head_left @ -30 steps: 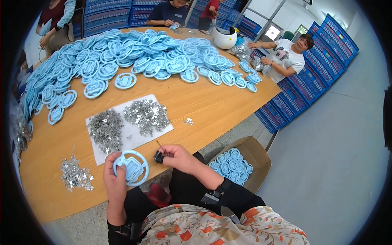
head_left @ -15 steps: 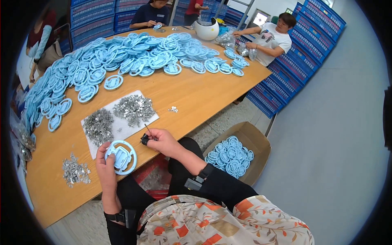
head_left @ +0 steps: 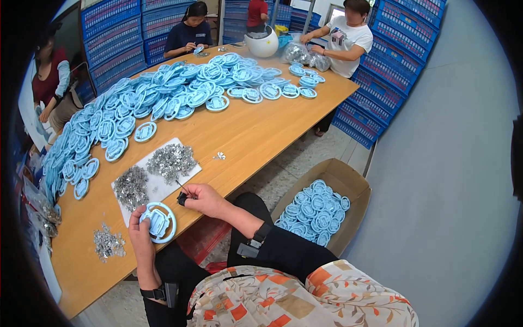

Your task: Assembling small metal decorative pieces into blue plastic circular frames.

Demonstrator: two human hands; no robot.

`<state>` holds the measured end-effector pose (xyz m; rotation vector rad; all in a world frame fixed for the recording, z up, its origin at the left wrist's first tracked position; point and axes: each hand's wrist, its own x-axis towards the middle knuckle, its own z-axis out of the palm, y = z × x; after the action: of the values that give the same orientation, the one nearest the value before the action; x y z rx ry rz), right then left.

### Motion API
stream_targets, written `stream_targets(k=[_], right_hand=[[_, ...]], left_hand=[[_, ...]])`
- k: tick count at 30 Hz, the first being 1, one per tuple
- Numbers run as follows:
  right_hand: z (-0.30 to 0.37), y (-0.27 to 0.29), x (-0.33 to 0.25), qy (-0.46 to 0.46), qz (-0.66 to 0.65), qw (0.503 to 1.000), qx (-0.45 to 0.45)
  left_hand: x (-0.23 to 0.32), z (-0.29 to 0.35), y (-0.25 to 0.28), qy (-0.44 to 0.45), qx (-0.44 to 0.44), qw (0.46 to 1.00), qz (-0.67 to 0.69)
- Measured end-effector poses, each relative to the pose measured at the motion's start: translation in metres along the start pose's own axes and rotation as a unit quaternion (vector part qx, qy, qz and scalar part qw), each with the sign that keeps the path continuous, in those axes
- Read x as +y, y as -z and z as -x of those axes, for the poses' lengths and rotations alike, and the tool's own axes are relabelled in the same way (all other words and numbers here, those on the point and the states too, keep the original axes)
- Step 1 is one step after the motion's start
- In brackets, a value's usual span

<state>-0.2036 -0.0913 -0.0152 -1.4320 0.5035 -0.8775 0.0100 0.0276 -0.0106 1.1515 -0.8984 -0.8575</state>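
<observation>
My left hand (head_left: 140,231) is closed on the rim of a light blue plastic ring (head_left: 173,224), shaped like a small steering wheel with a raised middle. It is held tilted at the table's near edge. Just to the right, my right hand (head_left: 204,200) is closed around a thin rod-like tool (head_left: 179,184), its tip toward the metal pieces. Something black (head_left: 182,198) sits at those fingertips; whether it belongs to the tool or covers a finger, I cannot tell. Two heaps of small silver metal pieces, a left one (head_left: 131,188) and a right one (head_left: 170,162), lie on a white sheet (head_left: 158,189).
A large pile of blue rings (head_left: 163,92) covers the far side of the wooden table (head_left: 261,128). More metal pieces (head_left: 109,243) lie at left. A cardboard box (head_left: 357,191) of rings stands on the floor at right. Co-workers sit and stand around; blue crates (head_left: 392,60) are stacked behind.
The whole view has shifted a little. My right hand has come slightly closer to the blue ring; both hands keep their hold.
</observation>
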Motion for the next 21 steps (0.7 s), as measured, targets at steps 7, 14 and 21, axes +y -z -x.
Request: stream_targets(k=[7,14,21], right_hand=[[0.004,-0.003,-0.002,0.02,0.012,1.0,-0.015],[0.0,0.008,0.003,0.003,-0.047,0.998,-0.05],[-0.005,0.02,-0.001,-0.032,-0.025,0.994,-0.102]], left_hand=[[-0.001,0.005,0.0,0.003,0.019,1.0,-0.009],[0.0,0.003,-0.005,0.025,0.037,0.999,0.0],[-0.002,-0.001,-0.007,0.063,0.074,0.995,0.01]])
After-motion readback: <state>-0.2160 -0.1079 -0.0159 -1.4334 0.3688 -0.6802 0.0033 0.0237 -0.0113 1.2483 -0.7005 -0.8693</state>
